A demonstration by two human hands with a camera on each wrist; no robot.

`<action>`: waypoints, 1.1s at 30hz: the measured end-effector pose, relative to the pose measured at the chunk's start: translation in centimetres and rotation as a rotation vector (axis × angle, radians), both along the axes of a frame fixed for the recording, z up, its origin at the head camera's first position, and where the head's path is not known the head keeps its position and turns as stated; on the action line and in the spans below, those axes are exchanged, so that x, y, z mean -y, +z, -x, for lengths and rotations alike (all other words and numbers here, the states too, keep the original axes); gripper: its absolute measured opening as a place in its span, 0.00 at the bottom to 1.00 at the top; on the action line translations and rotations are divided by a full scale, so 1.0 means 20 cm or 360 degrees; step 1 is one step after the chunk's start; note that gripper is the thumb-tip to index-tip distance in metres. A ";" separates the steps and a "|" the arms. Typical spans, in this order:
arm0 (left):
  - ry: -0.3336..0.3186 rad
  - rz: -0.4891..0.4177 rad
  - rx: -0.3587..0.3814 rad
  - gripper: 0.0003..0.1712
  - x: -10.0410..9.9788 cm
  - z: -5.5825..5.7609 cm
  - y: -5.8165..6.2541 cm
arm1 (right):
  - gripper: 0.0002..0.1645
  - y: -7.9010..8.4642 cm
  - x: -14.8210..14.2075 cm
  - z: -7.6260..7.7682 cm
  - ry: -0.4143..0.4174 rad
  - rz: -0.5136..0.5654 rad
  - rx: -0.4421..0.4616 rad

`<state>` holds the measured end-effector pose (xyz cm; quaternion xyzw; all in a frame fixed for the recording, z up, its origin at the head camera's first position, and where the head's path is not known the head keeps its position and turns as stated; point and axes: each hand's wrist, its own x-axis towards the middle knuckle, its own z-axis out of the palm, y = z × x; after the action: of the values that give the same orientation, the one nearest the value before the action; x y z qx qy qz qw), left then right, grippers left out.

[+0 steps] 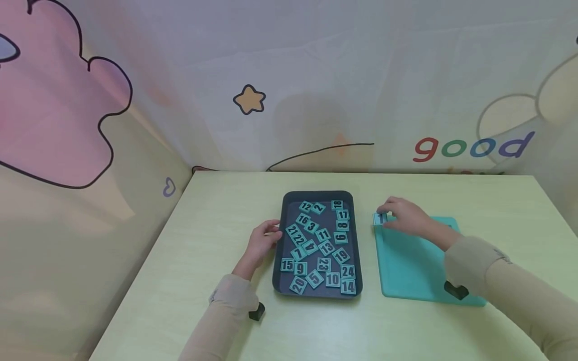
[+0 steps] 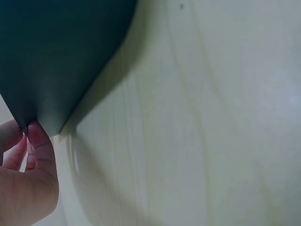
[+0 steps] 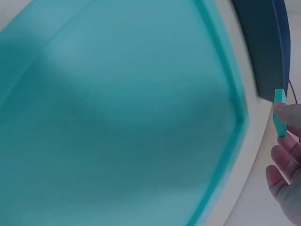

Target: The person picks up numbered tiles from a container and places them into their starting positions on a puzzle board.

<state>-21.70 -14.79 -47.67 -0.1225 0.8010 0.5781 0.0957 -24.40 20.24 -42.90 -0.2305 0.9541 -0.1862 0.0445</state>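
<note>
A dark tray (image 1: 280, 281) holds several teal number tiles, such as 13 (image 1: 326, 247), 5 (image 1: 314, 279) and 24 (image 1: 347, 271), lying at mixed angles. My left hand (image 1: 262, 240) is at the tray's left side; in the left wrist view its thumb and finger pinch the tray rim (image 2: 47, 94). Between the thumb and fingers of my right hand (image 1: 408, 215) is a teal tile (image 1: 380, 218), seen edge-on as a thin tile (image 3: 280, 113) in the right wrist view. It overlaps the upper left corner of a teal board (image 1: 415, 265) in the head view.
Tray and board lie side by side on a pale wood-grain table (image 1: 217, 210), a narrow strip of tabletop between them. Behind stands a wall (image 1: 316, 75) with a printed star and the word good. A black device (image 1: 257, 312) sits at the left wrist.
</note>
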 end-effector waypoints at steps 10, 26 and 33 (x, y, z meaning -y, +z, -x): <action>-0.0003 0.0027 -0.0003 0.20 0.00 0.00 0.00 | 0.20 -0.12 -0.10 -0.01 0.0003 -0.0023 0.0100; -0.0003 0.0010 0.0007 0.20 0.01 0.00 0.00 | 0.20 -0.19 -0.09 -0.04 -0.0051 -0.0108 -0.0029; -0.0013 0.0006 0.0003 0.20 0.01 0.00 0.00 | 0.23 -0.15 -0.03 -0.03 -0.0112 -0.0062 -0.0037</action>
<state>-21.74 -14.92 -47.71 -0.1200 0.8025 0.5761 0.0985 -23.86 20.93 -45.92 -0.1979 0.9655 -0.1665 0.0314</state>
